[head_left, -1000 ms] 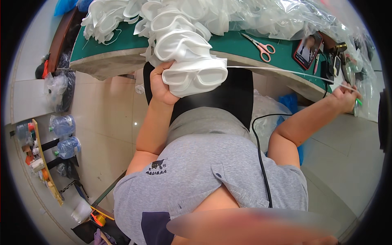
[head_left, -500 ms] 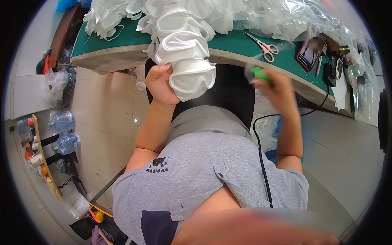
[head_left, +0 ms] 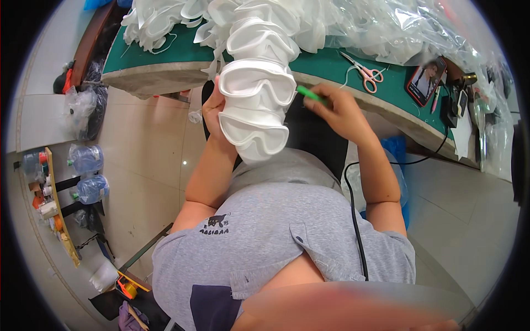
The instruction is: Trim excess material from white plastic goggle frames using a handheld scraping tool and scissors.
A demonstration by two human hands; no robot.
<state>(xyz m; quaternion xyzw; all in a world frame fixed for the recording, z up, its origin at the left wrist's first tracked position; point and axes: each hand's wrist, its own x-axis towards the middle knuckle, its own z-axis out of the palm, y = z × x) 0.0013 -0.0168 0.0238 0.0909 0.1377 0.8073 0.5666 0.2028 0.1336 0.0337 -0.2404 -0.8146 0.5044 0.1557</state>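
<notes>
A chain of white, goggle-shaped pieces (head_left: 255, 88), with clear or pale lens areas, hangs from the table toward my lap. My left hand (head_left: 215, 113) is closed on the chain's left edge; some of its fingers are hidden behind the pieces. To the right, my right hand (head_left: 338, 110) is closed around a small bright-green tool (head_left: 312, 95). The tool's tip is close to the right rim of one goggle piece; whether it touches cannot be made out.
On the green-topped table (head_left: 326, 63) lie pink-handled scissors (head_left: 369, 77), a phone (head_left: 425, 81) and a heap of clear plastic (head_left: 381, 33). More white pieces (head_left: 157, 25) are piled at the far left. A black cable (head_left: 353, 215) crosses my shirt. Large bottles (head_left: 91, 189) stand at left.
The white chain has come nearer my lap, showing its pieces more fully. My right hand has moved left with the green tool, toward the chain's edge.
</notes>
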